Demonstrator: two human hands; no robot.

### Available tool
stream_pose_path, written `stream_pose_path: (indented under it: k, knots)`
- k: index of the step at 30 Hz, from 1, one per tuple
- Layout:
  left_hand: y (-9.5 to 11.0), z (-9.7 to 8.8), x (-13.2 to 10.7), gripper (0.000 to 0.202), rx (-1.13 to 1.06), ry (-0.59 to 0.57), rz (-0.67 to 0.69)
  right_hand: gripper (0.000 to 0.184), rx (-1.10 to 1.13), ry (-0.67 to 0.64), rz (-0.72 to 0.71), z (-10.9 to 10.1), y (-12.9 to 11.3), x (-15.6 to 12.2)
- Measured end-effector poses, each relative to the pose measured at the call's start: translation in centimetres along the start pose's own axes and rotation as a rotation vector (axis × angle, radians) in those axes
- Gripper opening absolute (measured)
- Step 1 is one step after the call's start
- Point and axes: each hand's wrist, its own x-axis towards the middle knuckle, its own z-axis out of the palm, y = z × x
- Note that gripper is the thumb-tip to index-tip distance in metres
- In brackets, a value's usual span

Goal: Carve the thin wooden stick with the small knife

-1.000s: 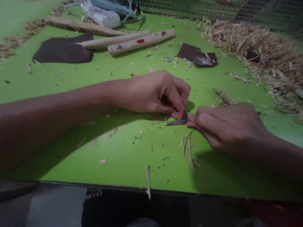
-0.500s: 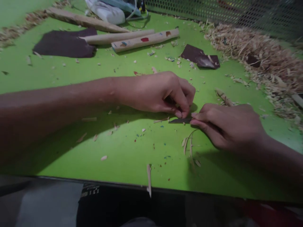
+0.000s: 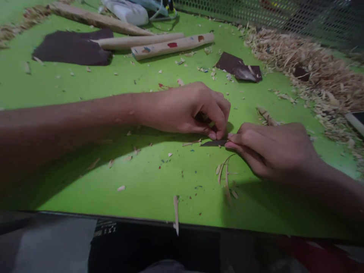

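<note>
Thumb and fingertips of my left hand (image 3: 196, 110) are pinched together low over the table; whatever lies between them is too small or hidden to make out. Just below those fingertips is a dark, pointed knife blade (image 3: 212, 143). My right hand (image 3: 277, 151) grips its right end between thumb and fingers, and the tip points left. A thin wood sliver (image 3: 192, 143) lies by the tip. Curled wood shavings (image 3: 226, 174) rest below my right hand, and a short whittled stick (image 3: 265, 115) sits behind it.
Behind my hands lie a paint-marked wooden stick (image 3: 173, 46), a longer piece of wood (image 3: 99, 21) and dark sandpaper-like sheets (image 3: 71, 47). Shavings are heaped (image 3: 309, 64) at the right. A mesh panel (image 3: 241, 15) stands at the back. One sliver (image 3: 176, 214) overhangs the green table's (image 3: 136, 201) front edge.
The whole view has shifted slightly, so things sit a little further left and up. Both hands keep nearly the same pose, and the blade stays in my right hand.
</note>
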Motion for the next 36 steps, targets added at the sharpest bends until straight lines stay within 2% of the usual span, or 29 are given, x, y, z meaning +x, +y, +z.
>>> stream_pose_path:
  k: [4, 11, 23, 29, 34, 36]
  knots:
    - [-0.4, 0.2, -0.2, 0.013, 0.104, -0.005, 0.082, 0.039, -0.005, -0.02, -0.028, -0.2, 0.2, 0.2]
    - [-0.6, 0.5, -0.5, 0.017, 0.196, 0.018, 0.115, 0.04, -0.002, -0.029, -0.042, -0.4, 0.3, 0.5]
    - [-0.7, 0.4, -0.2, 0.018, 0.177, 0.003, 0.11, 0.042, 0.025, 0.012, -0.023, 0.5, 0.6, -0.5]
    - [-0.5, 0.4, -0.3, 0.018, 0.179, 0.007, 0.109, 0.036, 0.079, -0.032, 0.006, 0.5, 1.0, -0.8]
    - [-0.4, 0.9, -0.8, 0.02, 0.252, 0.053, 0.132, 0.028, 0.17, 0.047, 0.113, 0.1, 1.5, -0.6]
    - [-0.4, 1.0, -0.9, 0.02, 0.249, 0.066, 0.129, 0.028, 0.146, 0.033, 0.12, -0.2, 1.4, -0.3]
